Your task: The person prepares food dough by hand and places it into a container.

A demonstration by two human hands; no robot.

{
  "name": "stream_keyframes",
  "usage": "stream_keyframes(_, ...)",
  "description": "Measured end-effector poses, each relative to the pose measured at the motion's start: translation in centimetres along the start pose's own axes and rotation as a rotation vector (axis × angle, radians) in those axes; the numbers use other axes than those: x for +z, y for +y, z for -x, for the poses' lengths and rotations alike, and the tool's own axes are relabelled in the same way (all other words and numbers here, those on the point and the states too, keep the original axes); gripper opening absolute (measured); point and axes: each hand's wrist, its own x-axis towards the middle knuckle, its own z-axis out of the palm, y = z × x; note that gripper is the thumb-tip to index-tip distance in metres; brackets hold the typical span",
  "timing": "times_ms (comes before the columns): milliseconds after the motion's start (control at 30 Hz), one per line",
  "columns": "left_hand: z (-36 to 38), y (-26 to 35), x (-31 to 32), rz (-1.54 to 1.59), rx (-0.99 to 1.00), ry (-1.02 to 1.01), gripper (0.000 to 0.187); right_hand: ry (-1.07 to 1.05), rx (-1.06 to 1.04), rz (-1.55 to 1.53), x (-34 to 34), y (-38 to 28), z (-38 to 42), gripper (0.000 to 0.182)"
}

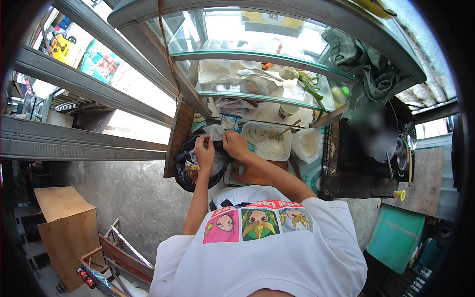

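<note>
Black plastic bag (184, 166), just one, sags at the counter's left edge; both hands, left (204, 151) and right (234, 144), pinch one small clear bag (216, 132), its length upright, beside one white tray (267, 141).

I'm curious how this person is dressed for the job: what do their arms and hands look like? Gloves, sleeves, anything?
Both arms are bare from the short sleeves down. The left hand and right hand show no gloves; any rings or a watch are too small to tell. The person wears a white T-shirt printed with three cartoon face panels, pink, green and blue-grey, under red lettering.
</note>
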Motion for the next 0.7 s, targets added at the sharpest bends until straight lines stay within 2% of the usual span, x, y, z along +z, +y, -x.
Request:
stream_keyframes(33, 0.0, 0.0, 0.0, 0.005, -0.006, -0.007, 0.011, -0.001, 0.000, 0.000, 0.2, 0.2, -0.1, 0.025)
stream_keyframes(100, -0.1, -0.1, 0.0, 0.011, -0.014, -0.013, 0.011, -0.041, 0.218, -0.093, 0.5, 0.4, -0.1, 0.029)
stream_keyframes(233, -0.3, -0.3, 0.3, -0.004, 0.000, -0.036, 0.012, -0.071, 0.252, -0.100, 1.3, 1.3, -0.2, 0.031)
stream_keyframes(333, -0.7, 0.3, 0.7, -0.009, -0.005, -0.057, 0.011, -0.100, 0.358, -0.182, 2.2, 2.8, -0.8, 0.032)
stream_keyframes(400, -1.0, 1.0, 0.7, -0.028, -0.038, -0.081, 0.011, -0.101, 0.534, -0.532, 1.9, 3.2, -1.0, 0.033)
stream_keyframes(433, -1.2, 1.5, 0.8, -0.017, -0.031, -0.092, 0.011, -0.100, 0.535, -0.532, 1.2, 3.1, -1.0, 0.033)
stream_keyframes(500, -1.4, 2.3, 0.9, -0.003, -0.023, -0.103, 0.010, -0.295, 0.768, -0.863, -0.7, 3.2, -0.9, 0.037)
stream_keyframes(633, -1.5, 3.0, 0.5, -0.075, 0.014, -0.138, 0.011, -0.285, 0.870, -1.031, -2.5, 3.2, -0.5, 0.037)
stream_keyframes(700, -1.5, 3.0, 0.4, -0.096, 0.011, -0.128, 0.012, -0.224, 0.760, -0.935, -2.8, 3.5, -0.1, 0.037)
